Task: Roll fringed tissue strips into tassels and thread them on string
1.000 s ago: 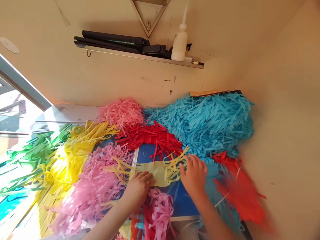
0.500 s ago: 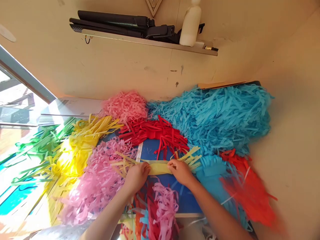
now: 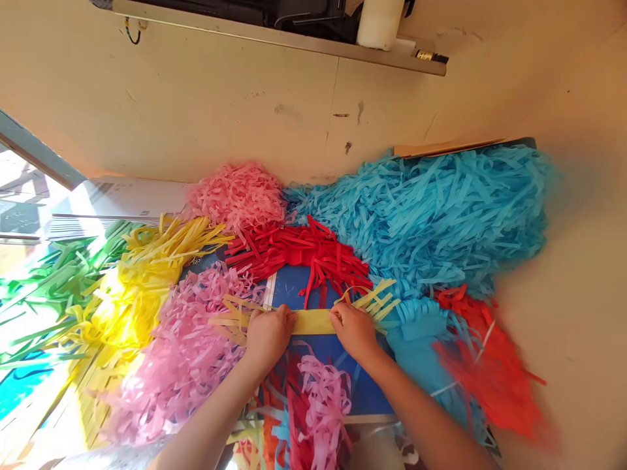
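Note:
A pale yellow strip of fringed tissue paper [image 3: 314, 322] is stretched level between my two hands, above a blue surface [image 3: 326, 349]. My left hand [image 3: 269, 331] pinches its left part, and my right hand [image 3: 355, 329] pinches the right part. Cut fringe fans out past both hands. Beyond the strip lies a bunch of red fringed paper [image 3: 298, 251]. Lilac shredded paper [image 3: 191, 346] spreads left of my left hand. Nearer to me hangs another lilac bunch [image 3: 323, 405] among mixed coloured strips. Light blue folded tissue [image 3: 416, 329] lies right of my right hand.
A big heap of blue fringe [image 3: 455, 222] stands against the wall at the right, pink fringe [image 3: 240, 196] at the back. Yellow [image 3: 134, 297] and green fringe [image 3: 59, 274] lie left. Red-orange tissue [image 3: 494, 378] sits far right. A wall shelf [image 3: 294, 32] holds a white bottle [image 3: 381, 25].
The view has tilted down and come slightly closer, so the shelf sits higher in the picture. The yellow strip between my hands looks narrower and flatter; both hands keep their pinch.

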`<act>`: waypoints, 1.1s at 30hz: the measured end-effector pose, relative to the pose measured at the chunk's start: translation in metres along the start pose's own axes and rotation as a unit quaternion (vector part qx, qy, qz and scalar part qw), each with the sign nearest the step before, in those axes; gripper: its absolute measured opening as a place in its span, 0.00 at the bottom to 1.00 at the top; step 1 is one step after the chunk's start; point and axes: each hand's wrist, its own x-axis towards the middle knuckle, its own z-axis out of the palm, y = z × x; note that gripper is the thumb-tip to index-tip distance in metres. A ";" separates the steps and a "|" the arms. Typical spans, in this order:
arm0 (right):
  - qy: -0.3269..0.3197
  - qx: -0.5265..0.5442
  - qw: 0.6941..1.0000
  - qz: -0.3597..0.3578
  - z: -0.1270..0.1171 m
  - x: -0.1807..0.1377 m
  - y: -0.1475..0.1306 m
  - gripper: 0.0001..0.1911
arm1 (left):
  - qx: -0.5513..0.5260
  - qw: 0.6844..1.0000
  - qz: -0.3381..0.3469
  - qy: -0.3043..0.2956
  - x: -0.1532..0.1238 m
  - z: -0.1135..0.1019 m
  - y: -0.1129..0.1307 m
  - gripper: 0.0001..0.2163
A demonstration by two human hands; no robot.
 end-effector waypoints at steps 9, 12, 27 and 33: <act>0.005 -0.026 1.000 0.003 0.000 0.002 -0.001 0.08 | 0.010 0.999 0.011 0.032 -0.002 0.001 0.001 0.12; 0.039 -0.058 0.997 -0.018 -0.005 0.001 -0.004 0.04 | 0.012 0.987 0.142 0.067 -0.001 -0.002 -0.001 0.13; -0.031 -0.005 0.967 -0.252 -0.008 -0.009 0.011 0.23 | 0.041 0.947 0.315 0.040 -0.001 -0.006 -0.003 0.12; -0.023 0.014 0.974 -0.226 -0.013 -0.004 0.011 0.17 | -0.030 0.959 0.272 0.073 0.001 -0.008 -0.015 0.10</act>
